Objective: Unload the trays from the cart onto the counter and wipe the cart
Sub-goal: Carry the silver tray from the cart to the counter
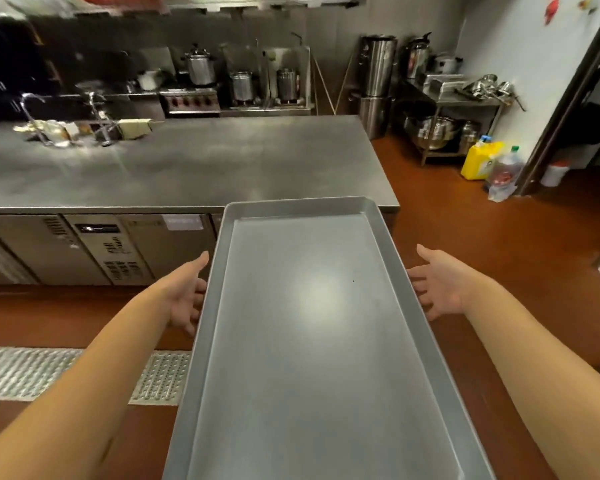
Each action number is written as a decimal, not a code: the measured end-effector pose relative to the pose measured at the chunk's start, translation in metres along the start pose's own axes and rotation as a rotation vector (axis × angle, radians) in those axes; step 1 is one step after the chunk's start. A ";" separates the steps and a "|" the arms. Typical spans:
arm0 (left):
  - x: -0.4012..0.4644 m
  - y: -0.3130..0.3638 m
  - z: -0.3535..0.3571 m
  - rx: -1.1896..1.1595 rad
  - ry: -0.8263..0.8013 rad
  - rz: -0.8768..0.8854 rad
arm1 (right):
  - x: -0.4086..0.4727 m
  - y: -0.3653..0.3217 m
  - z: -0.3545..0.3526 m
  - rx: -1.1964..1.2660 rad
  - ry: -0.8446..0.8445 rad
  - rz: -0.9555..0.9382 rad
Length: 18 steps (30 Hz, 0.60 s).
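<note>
A long, empty grey metal tray (pixel 312 341) is carried in the air in front of me, its far end just reaching the front right corner of the steel counter (pixel 205 161). My left hand (pixel 184 296) supports its left long side, thumb stretched along the rim and fingers reaching underneath. My right hand (pixel 440 285) supports the right long side, palm turned up, thumb spread clear of the rim, fingers tucked under the edge. The fingertips of both hands are hidden by the tray. No cart is in view.
A sink with taps (pixel 66 129) is set in the counter's far left. Stoves with pots (pixel 201 69) line the back wall. A rack of steel pots (pixel 444 129), a yellow jug (pixel 478 161) and a bottle (pixel 504 174) stand at the right on the brown floor. A floor drain grate (pixel 49 372) lies at the left.
</note>
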<state>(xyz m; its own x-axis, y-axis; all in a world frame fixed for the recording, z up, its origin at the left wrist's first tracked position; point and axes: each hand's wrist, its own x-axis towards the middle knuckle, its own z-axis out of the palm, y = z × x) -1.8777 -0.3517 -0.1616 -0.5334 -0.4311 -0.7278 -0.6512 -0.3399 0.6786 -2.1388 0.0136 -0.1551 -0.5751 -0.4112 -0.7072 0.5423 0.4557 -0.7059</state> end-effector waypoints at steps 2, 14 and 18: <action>0.015 0.017 -0.003 -0.011 0.034 -0.014 | 0.025 -0.027 0.002 -0.034 -0.030 0.006; 0.151 0.131 -0.023 -0.070 0.056 -0.051 | 0.188 -0.151 0.005 -0.046 -0.102 0.029; 0.219 0.190 -0.039 -0.051 0.053 -0.063 | 0.255 -0.200 0.014 -0.022 -0.091 0.055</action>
<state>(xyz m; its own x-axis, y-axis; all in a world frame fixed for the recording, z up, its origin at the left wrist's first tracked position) -2.0973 -0.5439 -0.1883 -0.4626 -0.4505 -0.7636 -0.6534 -0.4089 0.6371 -2.3849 -0.1936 -0.1952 -0.4865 -0.4547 -0.7460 0.5572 0.4962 -0.6658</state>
